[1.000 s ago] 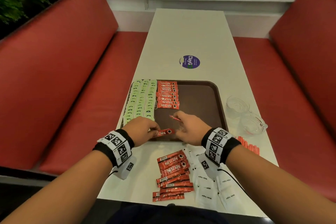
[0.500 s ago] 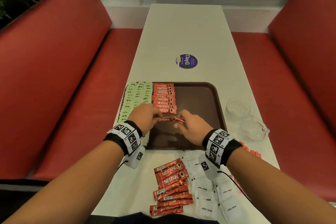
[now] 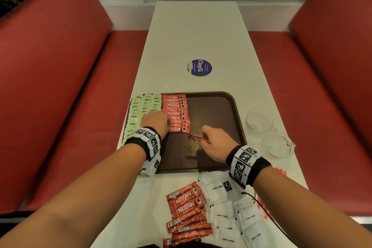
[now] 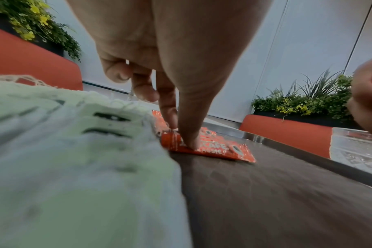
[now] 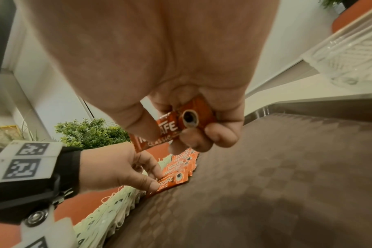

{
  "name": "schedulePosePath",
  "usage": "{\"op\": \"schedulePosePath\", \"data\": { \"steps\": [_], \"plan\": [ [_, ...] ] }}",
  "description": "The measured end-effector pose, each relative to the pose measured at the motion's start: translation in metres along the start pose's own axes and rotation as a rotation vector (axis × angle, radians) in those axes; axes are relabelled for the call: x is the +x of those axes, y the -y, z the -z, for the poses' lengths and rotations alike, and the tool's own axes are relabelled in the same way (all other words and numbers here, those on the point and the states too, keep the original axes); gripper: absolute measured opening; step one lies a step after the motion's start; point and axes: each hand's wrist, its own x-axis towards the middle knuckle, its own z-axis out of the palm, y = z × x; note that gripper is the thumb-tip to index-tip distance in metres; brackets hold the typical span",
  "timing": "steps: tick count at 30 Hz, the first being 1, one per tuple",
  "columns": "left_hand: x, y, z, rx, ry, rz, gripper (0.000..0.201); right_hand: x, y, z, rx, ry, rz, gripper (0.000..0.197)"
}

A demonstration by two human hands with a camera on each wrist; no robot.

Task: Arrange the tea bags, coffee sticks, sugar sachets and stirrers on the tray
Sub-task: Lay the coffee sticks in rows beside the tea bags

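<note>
A brown tray carries rows of green tea bags at its left and a column of red coffee sticks beside them. My left hand presses its fingertips on the nearest stick of that column, which lies flat. My right hand pinches another red coffee stick just above the tray's middle; the right wrist view shows the stick between thumb and fingers. Loose coffee sticks, white sugar sachets and red stirrers lie on the table in front of the tray.
Two glass cups stand right of the tray. A round purple sticker marks the white table beyond it. Red benches flank the table on both sides. The tray's right half is bare.
My left hand carried a stick from the tray's near edge up to the near end of the coffee column and now presses it flat. My right hand drew back to the right with its stick.
</note>
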Motion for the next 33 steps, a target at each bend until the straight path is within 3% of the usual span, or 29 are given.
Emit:
{"op": "schedulePosePath", "data": {
  "steps": [6, 13, 16, 18, 20, 23, 25, 29, 33],
  "plan": [
    [0.001, -0.009, 0.001, -0.122, -0.007, -0.075, 0.026, 0.006, -0.005, 0.000, -0.009, -0.015, 0.022, 0.007],
    [0.000, -0.016, 0.002, -0.070, -0.022, -0.119, 0.026, 0.006, -0.007, -0.002, 0.076, -0.001, 0.027, 0.011],
    [-0.007, -0.017, 0.011, -0.161, -0.095, -0.155, 0.031, 0.004, -0.007, -0.002, 0.077, 0.019, 0.030, 0.010],
    [-0.018, -0.021, 0.020, -0.389, -0.143, -0.235, 0.032, 0.004, -0.008, -0.001, 0.068, 0.013, 0.041, 0.009],
    [-0.033, -0.026, 0.030, -0.535, -0.087, -0.364, 0.027, 0.005, -0.008, 0.001, 0.073, -0.009, 0.056, 0.010],
    [-0.047, -0.029, 0.032, -0.457, -0.041, -0.509, 0.018, 0.006, -0.004, 0.001, 0.067, -0.045, 0.082, 0.008],
    [-0.048, -0.023, 0.028, -0.403, -0.081, -0.452, 0.015, 0.006, -0.003, 0.000, 0.055, -0.047, 0.061, 0.017],
    [-0.044, -0.001, 0.014, -0.394, -0.101, -0.202, 0.012, 0.003, -0.005, -0.003, -0.050, -0.090, 0.037, 0.057],
    [-0.036, 0.004, 0.001, -0.291, 0.008, -0.069, 0.015, -0.002, 0.000, -0.004, -0.152, 0.015, 0.069, 0.050]
  ]
}}
